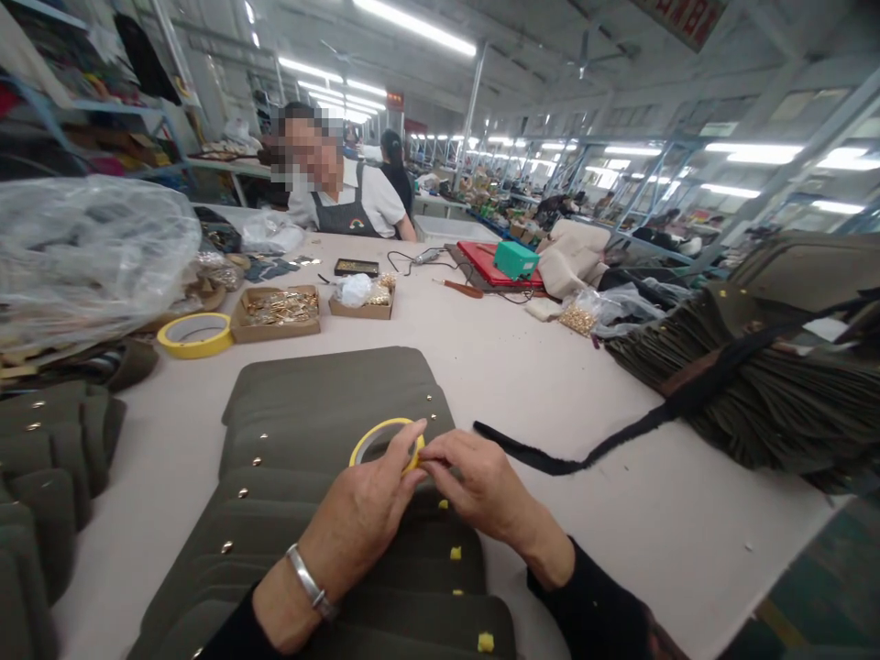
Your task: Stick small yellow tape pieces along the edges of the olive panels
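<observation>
A roll of yellow tape (375,431) is gripped by my left hand (364,509), thumb on top, above a row of overlapping olive-green fabric panels (330,394). My right hand (485,481) pinches at the roll's right side, fingertips touching it; the tape end itself is hidden between the fingers. Gold studs (243,493) run down the panels' left side. Small yellow tape pieces (456,554) stick along the right side of several panels.
A second yellow tape roll (196,335) lies beside cardboard boxes of metal parts (279,312). Stacked olive panels (742,385) stand at right, a black strip (584,461) trailing from them. More panels (48,458) lie at left. A person (357,197) sits across the table.
</observation>
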A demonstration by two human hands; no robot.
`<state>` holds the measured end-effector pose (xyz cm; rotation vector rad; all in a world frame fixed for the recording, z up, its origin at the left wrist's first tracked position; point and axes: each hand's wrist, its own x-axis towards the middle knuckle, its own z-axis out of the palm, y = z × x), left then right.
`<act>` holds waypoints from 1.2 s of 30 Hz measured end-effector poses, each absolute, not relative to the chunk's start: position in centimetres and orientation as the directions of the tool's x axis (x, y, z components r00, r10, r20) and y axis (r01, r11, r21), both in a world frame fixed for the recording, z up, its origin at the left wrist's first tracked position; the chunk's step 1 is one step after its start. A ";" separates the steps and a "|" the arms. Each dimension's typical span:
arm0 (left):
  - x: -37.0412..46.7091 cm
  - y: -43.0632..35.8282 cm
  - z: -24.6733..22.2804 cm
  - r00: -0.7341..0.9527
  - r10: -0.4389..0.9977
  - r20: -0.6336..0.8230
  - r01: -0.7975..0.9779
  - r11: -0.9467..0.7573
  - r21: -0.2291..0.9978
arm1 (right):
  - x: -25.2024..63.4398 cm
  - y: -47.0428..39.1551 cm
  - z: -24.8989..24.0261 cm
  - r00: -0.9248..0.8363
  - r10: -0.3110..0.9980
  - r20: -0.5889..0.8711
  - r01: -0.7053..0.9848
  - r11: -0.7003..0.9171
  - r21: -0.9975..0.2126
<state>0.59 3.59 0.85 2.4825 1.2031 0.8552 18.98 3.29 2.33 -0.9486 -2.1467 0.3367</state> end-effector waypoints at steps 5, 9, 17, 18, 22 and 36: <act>0.8 4.0 1.7 0.517 0.776 0.360 0.613 -0.630 0.477 | 19.0 3.9 1.7 -0.416 0.629 0.656 0.571 0.743 -0.351; 1.1 5.0 3.2 0.512 0.784 0.351 0.623 -0.620 0.477 | 19.1 4.7 2.6 -0.340 0.624 0.704 0.631 0.706 -0.321; 2.3 6.3 3.6 0.428 0.754 0.499 0.701 -0.625 0.344 | 18.0 6.0 4.1 -0.001 0.977 0.213 0.377 0.197 -0.905; 2.3 6.1 3.3 0.413 0.740 0.531 0.699 -0.631 0.337 | 18.2 6.4 3.7 0.024 0.991 0.129 0.305 0.115 -0.945; 2.1 5.5 1.6 0.380 0.730 0.568 0.700 -0.628 0.339 | 20.0 8.6 1.1 0.121 0.991 -0.063 0.192 -0.085 -0.978; 2.9 5.6 0.5 0.496 0.868 0.020 0.853 -0.491 0.178 | 20.4 10.6 -1.0 -0.134 0.990 0.044 0.634 0.120 -0.764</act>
